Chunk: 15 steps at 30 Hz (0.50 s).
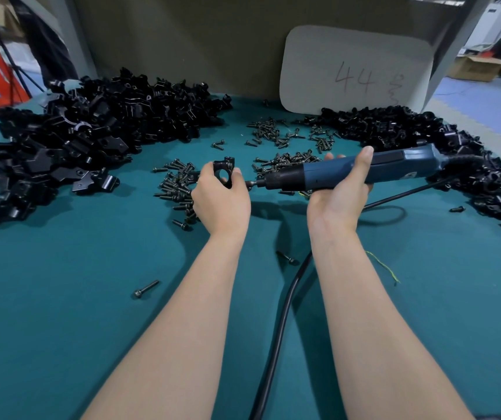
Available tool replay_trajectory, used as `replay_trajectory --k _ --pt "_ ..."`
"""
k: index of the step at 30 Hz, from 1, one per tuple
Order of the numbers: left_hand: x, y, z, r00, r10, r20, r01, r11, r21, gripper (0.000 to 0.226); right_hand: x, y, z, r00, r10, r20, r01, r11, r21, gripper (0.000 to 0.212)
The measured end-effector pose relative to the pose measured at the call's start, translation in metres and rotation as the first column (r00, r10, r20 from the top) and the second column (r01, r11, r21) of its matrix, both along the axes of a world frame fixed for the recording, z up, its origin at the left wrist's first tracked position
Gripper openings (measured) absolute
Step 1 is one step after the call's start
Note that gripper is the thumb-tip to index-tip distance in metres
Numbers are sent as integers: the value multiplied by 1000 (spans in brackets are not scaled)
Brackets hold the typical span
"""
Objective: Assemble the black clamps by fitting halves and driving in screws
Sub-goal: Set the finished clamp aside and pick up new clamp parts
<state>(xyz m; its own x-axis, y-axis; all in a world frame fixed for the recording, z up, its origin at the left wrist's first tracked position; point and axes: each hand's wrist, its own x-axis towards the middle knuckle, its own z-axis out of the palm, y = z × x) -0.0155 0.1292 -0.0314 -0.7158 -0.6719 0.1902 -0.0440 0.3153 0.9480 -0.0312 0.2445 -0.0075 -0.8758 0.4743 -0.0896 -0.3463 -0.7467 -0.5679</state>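
The left hand (220, 201) curls fingers and thumb round a black clamp (224, 172), held just above the green cloth (61, 298). Just right of the clamp, the right hand (340, 192) grips a blue driver (349, 172) lying level, its bit pointing at the clamp's right side; whether it touches cannot be told. Loose screws (179, 183) lie left of and behind the clamp, heaps of halves far left (76, 137) and far right (425, 140) of it, and a card (355, 68) marked 44 stands behind it.
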Motion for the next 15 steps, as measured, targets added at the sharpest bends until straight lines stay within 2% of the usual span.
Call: replay_trajectory --k 5,10,15 --pt "-2 0 -1 999 7 -36 -5 998 66 21 1 -3 0 1000 4 0 -4 1000 -23 26" --pt "-3 0 -1 998 31 -55 -25 994 107 28 2 -7 0 1000 22 -16 -23 1000 -17 37" --pt "-4 -2 -1 997 35 -68 -25 990 141 16 2 -9 1 998 43 -34 -43 999 1 43"
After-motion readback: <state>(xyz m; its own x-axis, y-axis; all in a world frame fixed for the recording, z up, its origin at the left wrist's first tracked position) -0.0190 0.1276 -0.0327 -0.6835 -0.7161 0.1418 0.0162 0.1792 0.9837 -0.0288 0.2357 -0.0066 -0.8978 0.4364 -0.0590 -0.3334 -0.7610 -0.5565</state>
